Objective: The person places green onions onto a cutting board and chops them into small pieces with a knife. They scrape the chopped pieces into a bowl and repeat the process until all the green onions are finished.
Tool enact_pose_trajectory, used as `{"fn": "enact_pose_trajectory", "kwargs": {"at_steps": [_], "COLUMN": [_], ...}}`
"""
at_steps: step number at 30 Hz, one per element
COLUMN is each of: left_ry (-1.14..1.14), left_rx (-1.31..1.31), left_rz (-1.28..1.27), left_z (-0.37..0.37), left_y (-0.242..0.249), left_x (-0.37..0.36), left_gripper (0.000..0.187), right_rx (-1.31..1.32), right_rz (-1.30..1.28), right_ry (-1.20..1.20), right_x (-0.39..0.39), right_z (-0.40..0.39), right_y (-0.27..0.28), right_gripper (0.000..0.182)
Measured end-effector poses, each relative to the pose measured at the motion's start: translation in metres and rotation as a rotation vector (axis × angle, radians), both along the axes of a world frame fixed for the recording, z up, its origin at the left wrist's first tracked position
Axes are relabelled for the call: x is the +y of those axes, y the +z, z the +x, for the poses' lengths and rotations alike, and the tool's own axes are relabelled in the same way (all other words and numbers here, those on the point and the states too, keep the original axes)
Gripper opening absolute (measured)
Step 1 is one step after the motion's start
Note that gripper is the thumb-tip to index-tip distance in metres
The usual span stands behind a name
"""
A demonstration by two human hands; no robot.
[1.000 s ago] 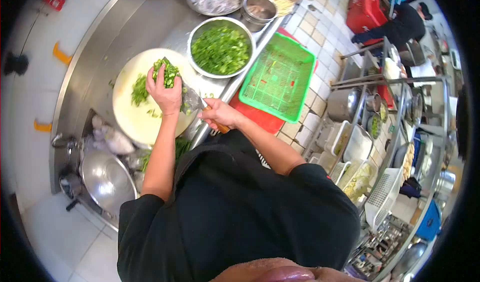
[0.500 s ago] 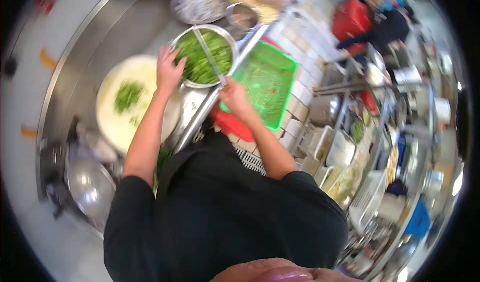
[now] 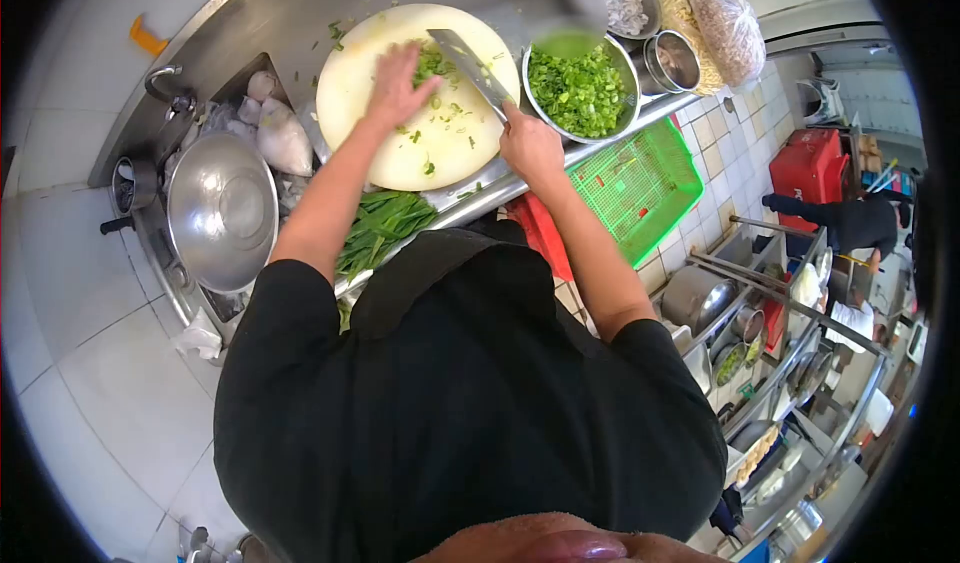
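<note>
1. Stainless steel bench [image 3: 290, 8] along a white tiled wall carries a round white cutting board [image 3: 370, 83].
2. Left hand [image 3: 397, 85] lies flat, fingers spread, on chopped green scallions [image 3: 432, 63] atop the board.
3. Right hand [image 3: 530, 146] is clamped on a steel cleaver [image 3: 470, 63], whose blade is over the board.
4. Round steel bowl of chopped greens [image 3: 580, 88] stands just beside the board.

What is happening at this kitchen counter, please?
A person in a black shirt works at a round white cutting board. The left hand rests on chopped greens on the board, and the right hand holds a cleaver over it. A steel bowl beside the board holds more chopped greens. Uncut green stalks lie at the counter edge.
</note>
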State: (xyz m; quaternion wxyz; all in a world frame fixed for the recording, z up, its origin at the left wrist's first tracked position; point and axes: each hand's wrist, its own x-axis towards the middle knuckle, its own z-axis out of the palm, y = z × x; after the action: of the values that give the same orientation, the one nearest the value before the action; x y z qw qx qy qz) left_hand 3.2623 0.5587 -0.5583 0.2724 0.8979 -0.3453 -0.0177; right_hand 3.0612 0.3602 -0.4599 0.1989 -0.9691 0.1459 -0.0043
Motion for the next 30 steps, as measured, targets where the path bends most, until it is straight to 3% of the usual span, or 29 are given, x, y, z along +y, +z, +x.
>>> {"fn": "enact_pose_trajectory", "kwargs": {"at_steps": [3, 4, 6, 9, 10, 13, 17, 18, 21, 22, 23, 30], "left_ry": [-0.236, -0.205, -0.153, -0.081, -0.057, 0.109, 0.178, 0.206, 0.268, 0.307, 0.335, -0.107], "left_rx": [0.230, 0.236, 0.161, 0.070, 0.043, 0.057, 0.097, 0.037, 0.016, -0.034, -0.034, 0.103], "left_rz": [-0.149, -0.132, 0.106, 0.233, 0.236, 0.248, 0.217, 0.101, -0.236, -0.398, -0.393, -0.830], "left_z": [-0.040, -0.057, -0.097, -0.132, -0.136, -0.116, -0.095, -0.098, -0.111, -0.111, -0.110, -0.118], "left_y": [0.019, 0.019, 0.051, 0.054, 0.049, 0.036, 0.036, 0.032, 0.006, 0.004, 0.002, 0.070], "left_x": [0.009, 0.017, 0.039, 0.054, 0.055, 0.039, 0.015, 0.007, -0.010, -0.019, -0.027, -0.196], "left_gripper": [0.096, 0.109, 0.121, 0.140, 0.146, 0.152, 0.143, 0.119, 0.087, 0.060, 0.050, 0.037], "right_rx": [0.075, 0.116, 0.162, 0.071, 0.242, 0.226, 0.293, 0.321, 0.375, 0.347, 0.319, -0.185], "right_rz": [-0.001, 0.010, 0.070, 0.472, 0.895, 1.398, 1.584, 1.619, 1.667, 1.680, 1.691, 1.427], "right_ry": [0.114, 0.166, 0.231, 0.171, -0.076, -0.348, -0.506, -0.480, -0.399, -0.335, -0.266, -0.564], "right_x": [0.011, 0.012, 0.008, -0.013, -0.014, -0.021, 0.015, 0.026, 0.051, 0.052, 0.051, -0.006], "right_z": [-0.002, -0.009, -0.027, -0.063, -0.073, -0.104, -0.108, -0.104, -0.079, -0.076, -0.074, -0.106], "right_y": [0.004, 0.010, 0.020, 0.010, 0.016, -0.006, -0.024, -0.037, -0.042, -0.040, -0.039, 0.031], "right_gripper": [0.036, 0.036, 0.036, 0.037, 0.028, 0.016, 0.017, 0.018, 0.020, 0.021, 0.021, 0.017]}}
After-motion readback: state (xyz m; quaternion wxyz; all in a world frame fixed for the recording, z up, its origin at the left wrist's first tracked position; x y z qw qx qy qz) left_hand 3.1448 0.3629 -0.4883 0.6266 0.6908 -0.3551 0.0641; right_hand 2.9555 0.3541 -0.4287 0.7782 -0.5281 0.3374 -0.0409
